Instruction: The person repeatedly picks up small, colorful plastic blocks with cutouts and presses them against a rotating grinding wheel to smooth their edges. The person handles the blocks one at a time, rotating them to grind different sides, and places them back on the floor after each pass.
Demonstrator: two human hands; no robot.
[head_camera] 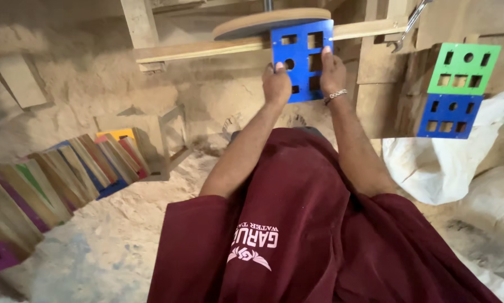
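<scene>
A blue square panel (302,45) with square and round cut-outs is held up on its edge against a round sanding disc (263,21) at the top of the head view. My left hand (276,84) grips the panel's lower left side. My right hand (332,73), with a bracelet at the wrist, grips its right side. Both arms reach forward over my dark red shirt (308,224).
A row of coloured wooden panels (67,168) leans at the left on a sawdust-covered floor. A green panel (464,68) and a blue panel (449,115) with cut-outs sit at the right, above a white sack (448,168). A spanner (409,25) hangs at the top right.
</scene>
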